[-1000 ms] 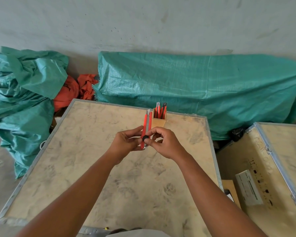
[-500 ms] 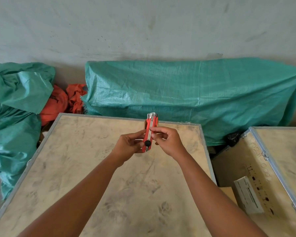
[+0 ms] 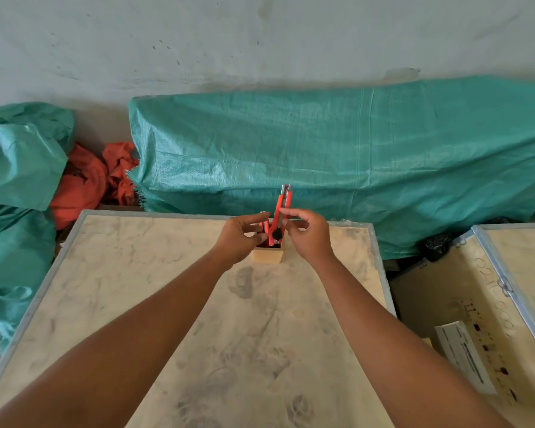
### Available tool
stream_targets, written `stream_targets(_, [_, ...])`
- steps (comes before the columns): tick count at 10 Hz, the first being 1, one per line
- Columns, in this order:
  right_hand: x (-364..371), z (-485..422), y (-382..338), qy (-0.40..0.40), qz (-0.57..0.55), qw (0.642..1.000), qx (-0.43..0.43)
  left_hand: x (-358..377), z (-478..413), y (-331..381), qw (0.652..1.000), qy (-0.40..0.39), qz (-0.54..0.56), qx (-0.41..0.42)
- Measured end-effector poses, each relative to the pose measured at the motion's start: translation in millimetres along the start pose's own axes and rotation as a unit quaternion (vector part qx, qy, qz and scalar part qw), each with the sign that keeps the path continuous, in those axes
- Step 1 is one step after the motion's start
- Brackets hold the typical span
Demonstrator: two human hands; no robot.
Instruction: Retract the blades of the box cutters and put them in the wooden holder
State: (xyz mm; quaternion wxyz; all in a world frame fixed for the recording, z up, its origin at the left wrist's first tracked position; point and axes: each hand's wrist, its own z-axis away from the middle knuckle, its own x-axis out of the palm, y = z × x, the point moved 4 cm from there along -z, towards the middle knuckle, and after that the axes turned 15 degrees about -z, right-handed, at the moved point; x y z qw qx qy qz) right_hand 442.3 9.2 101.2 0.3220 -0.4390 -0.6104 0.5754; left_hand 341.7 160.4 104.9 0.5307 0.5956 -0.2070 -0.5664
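Observation:
A small wooden holder [image 3: 267,255] stands near the far edge of the crate top. An orange box cutter [image 3: 281,208] stands nearly upright with its lower end at the holder's mouth and its metal tip pointing up. My right hand [image 3: 306,236] pinches its middle from the right. My left hand [image 3: 240,237] is at the holder's left side, fingers curled by another orange cutter [image 3: 263,225] that sticks out of the holder; whether it grips that one I cannot tell. No blade shows beyond the metal tip.
The holder sits on a pale plywood crate top [image 3: 167,319] with a metal rim. A second crate [image 3: 491,319] with a white label lies to the right. Green tarpaulin [image 3: 337,149] and orange cloth [image 3: 87,183] fill the space behind, against a grey wall.
Both hands moved forward with the cutter from mid-air above the crate to the holder, and its lower end now meets the holder's opening. The camera tilted down and closer.

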Motion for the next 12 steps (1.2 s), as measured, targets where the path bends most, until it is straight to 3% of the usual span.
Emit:
stream_targets(2, [9.0, -3.5, 39.6, 0.021, 0.077, 0.996, -0.041, 6.6, -20.3, -30.1, 0.997, 0.029, -0.049, -0.05])
stream_targets(6, [15.7, 4.4, 74.5, -0.003, 0.117, 0.993, -0.019, 38.6, -45.3, -62.8, 0.988, -0.082, -0.093, -0.091])
stream_targets(10, [15.1, 10.1, 63.7, 0.011, 0.1, 0.995, 0.013, 37.4, -43.5, -63.8, 0.99, -0.06, -0.083, -0.098])
stream_targets(12, [3.4, 15.8, 28.4, 0.03, 0.065, 0.997, 0.003, 18.1, -16.6, -22.7, 0.994, -0.015, -0.068, -0.088])
